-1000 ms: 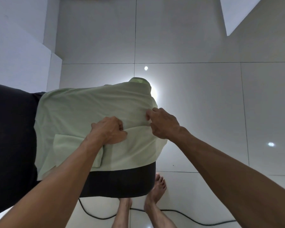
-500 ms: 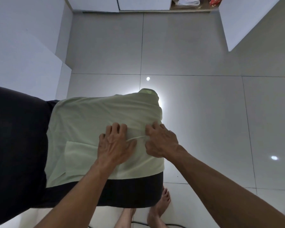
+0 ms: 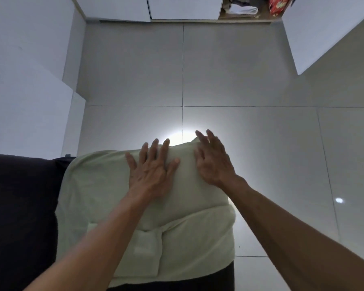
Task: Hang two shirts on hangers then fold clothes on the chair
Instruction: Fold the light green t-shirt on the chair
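Observation:
A pale green garment [image 3: 97, 190] lies spread over the dark chair [image 3: 19, 206] below me, with a folded edge and a pocket-like patch near its lower part. My left hand [image 3: 152, 169] lies flat on the upper middle of the cloth, fingers straight and spread. My right hand [image 3: 213, 162] rests beside it on the cloth's far right corner, fingers straight too. Neither hand grips anything. No hangers or other shirts are in view.
Grey floor tiles [image 3: 240, 80] stretch ahead and to the right. White cabinets [image 3: 183, 7] stand at the far wall, with an open shelf [image 3: 243, 9] holding folded cloth. White walls [image 3: 25, 70] rise on the left.
Both hands have let go of the pinched fold and slid forward over the cloth, now flat and spread. The view has tilted up toward the cabinets.

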Available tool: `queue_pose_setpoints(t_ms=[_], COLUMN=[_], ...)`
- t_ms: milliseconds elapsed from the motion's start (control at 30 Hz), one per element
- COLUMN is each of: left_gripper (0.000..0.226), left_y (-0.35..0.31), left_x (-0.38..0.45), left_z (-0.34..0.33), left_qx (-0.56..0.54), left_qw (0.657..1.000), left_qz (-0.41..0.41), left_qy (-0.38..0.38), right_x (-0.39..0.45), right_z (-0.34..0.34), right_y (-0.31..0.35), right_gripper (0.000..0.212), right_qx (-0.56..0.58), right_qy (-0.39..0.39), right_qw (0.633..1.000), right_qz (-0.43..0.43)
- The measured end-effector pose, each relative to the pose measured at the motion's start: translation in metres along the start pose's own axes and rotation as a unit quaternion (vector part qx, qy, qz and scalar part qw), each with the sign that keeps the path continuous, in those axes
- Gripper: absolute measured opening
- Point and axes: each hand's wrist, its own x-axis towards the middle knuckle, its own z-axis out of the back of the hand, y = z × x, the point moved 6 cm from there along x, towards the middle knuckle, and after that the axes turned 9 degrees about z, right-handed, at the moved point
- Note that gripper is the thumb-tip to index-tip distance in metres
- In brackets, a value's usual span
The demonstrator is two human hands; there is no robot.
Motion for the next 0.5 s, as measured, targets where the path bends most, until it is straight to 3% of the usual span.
queue_pose_setpoints(t_ms=[100,200,300,400,500], left_gripper=[0.072,0.063,0.036,0.034,0.034], left_y=[-0.009,-0.033,-0.06,-0.07,-0.06], left_x=[0.04,0.076,0.087,0.098,0.107], left_z=[0.023,0.026,0.027,0.041,0.056], left_qx=[-0.043,-0.1,-0.188,-0.284,-0.251], left_qw=[0.999,0.988,0.952,0.935,0.956], left_qz=[0.02,-0.019,-0.062,-0.086,-0.107], left_qy=[0.017,0.12,0.233,0.196,0.109], right_x=[0.045,0.072,0.094,0.101,0.093], right_z=[0.026,0.039,0.06,0.062,0.057], right_y=[-0.02,-0.026,-0.017,-0.013,-0.022], right_gripper=[0.057,0.028,0.02,0.022,0.028], right_qx=[0.026,0.001,0.019,0.023,0.003], right_qy=[0.052,0.194,0.143,0.118,0.13], right_qw=[0.997,0.98,0.989,0.992,0.991], right_qz=[-0.057,-0.041,0.016,0.032,0.021])
